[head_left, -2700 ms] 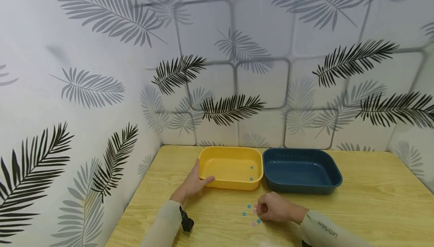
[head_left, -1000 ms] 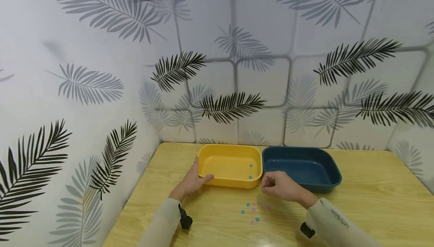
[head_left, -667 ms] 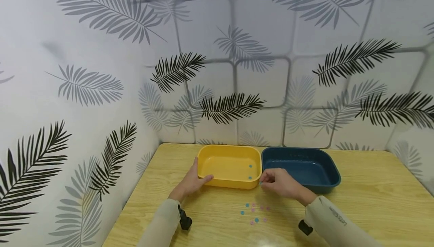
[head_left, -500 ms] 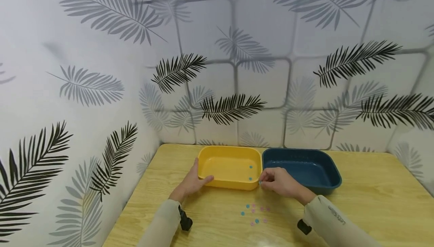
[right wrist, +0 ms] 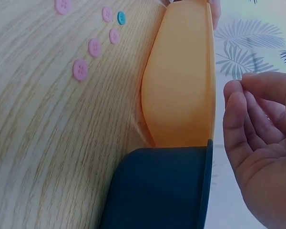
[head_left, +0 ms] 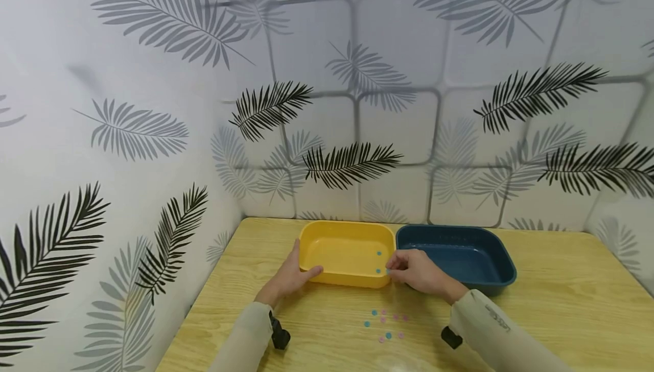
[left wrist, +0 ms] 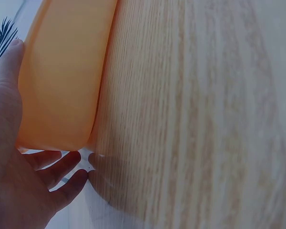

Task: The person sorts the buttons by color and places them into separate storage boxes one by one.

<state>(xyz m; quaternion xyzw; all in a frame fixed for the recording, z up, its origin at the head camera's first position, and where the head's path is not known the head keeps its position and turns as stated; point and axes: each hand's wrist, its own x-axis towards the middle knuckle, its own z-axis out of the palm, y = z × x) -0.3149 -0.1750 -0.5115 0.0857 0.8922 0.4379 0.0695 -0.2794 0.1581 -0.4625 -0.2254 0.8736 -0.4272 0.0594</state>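
My left hand (head_left: pixel 288 275) holds the left front corner of a yellow plastic bin (head_left: pixel 332 278), thumb at the front rim and fingers along the end wall. In the left wrist view those fingers bend against the bin's end. My right hand (head_left: pixel 419 271) is over the bin's right front corner, pinching a small blue button (head_left: pixel 388 271) between thumb and fingertips. That button cannot be made out in the right wrist view. Two blue buttons (head_left: pixel 379 253) lie inside the yellow bin. Several pink buttons (right wrist: pixel 80 69) and 3 blue buttons (head_left: pixel 374 313) lie on the table in front.
A dark blue bin (head_left: pixel 455 233) stands against the right side of the yellow one, under my right forearm's reach. Both rest on the wood-grain table (head_left: pixel 562 292), near a leaf-patterned wall (head_left: pixel 398 190) behind. Each wrist carries a small black camera (head_left: pixel 280 335).
My right hand has gone from the buttons on the table up to the front of the bins, then left over the yellow rim with a blue button. The left hand keeps its hold.
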